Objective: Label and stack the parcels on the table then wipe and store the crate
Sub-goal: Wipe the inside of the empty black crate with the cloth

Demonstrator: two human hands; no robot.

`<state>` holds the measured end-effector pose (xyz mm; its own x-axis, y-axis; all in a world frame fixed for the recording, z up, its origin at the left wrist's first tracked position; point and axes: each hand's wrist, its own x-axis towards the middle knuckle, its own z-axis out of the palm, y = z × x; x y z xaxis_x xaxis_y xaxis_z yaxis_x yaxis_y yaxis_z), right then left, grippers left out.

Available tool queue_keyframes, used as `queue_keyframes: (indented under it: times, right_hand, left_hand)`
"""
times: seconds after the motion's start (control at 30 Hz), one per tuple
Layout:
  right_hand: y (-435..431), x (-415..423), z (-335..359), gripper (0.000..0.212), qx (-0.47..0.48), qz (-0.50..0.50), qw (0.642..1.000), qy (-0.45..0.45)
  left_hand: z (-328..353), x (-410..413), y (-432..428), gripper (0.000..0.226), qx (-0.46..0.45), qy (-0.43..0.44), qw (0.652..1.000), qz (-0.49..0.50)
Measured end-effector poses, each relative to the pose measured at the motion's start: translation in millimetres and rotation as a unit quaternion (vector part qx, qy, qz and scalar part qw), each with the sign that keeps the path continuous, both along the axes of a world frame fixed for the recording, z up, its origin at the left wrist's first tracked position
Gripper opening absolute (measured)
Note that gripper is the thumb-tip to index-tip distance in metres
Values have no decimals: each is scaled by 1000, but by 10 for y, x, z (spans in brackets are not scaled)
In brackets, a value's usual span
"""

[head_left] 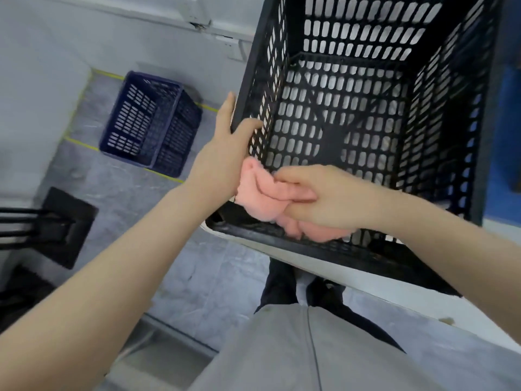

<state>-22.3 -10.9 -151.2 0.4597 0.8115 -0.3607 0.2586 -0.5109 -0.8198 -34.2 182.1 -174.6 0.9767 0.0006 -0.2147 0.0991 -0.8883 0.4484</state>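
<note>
Left hand point(225, 148) gripped black crate point(352, 114) rim, thumb inside. Right hand point(324, 196) clutched pink cloth point(259, 193) at near wall.

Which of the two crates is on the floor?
The dark blue crate; the black crate sits on the white table, gripped by the left hand.

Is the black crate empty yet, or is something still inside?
Empty of parcels: the black crate's slotted floor shows bare. Only the pink cloth, gripped by the right hand, is at its near left corner.
</note>
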Motion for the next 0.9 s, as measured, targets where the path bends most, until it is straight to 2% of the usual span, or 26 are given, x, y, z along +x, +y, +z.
queue_keyframes:
  times: [0.03,0.07,0.1,0.17,0.33,0.43,0.5,0.6,0.73,0.83,0.9]
  right_hand:
    - [89,-63,-46,7,16,18,1000,-3]
    - [160,-96,-118,19,26,31,999,-22]
    - [218,-105,-201,33,22,38,998,-37]
    - [309,-56,-408,40,-20,56,997,-38]
    - [537,62,-1050,23,-173,180,957,-150]
    - [540,46,-1286,13,-241,196,937,-159]
    - [461,57,-1279,16,-231,163,954,-102]
    - [229,145,-883,22,-147,105,983,9]
    - [-22,115,-325,14,-17,111,994,-7]
    - [60,-33,-428,17,-65,111,987,-98]
    - [199,-52,-612,20,-134,114,979,-99]
  left_hand:
    - [-33,22,8,54,-34,-11,999,16]
    - [-50,37,-2,51,-35,-29,999,13]
    - [-58,36,-14,49,-26,-40,999,8]
    - [-82,19,-15,50,-29,-50,998,16]
    - [-64,23,-40,51,-21,-35,999,24]
    - [-46,17,-55,50,-3,-25,999,32]
    - [-38,18,-66,48,16,-20,999,34]
    - [-18,12,-93,46,64,-19,997,34]
    - [-6,17,-120,44,99,-14,994,36]
    - [4,10,-120,44,105,-13,994,34]
    - [6,2,-120,43,107,-11,994,34]
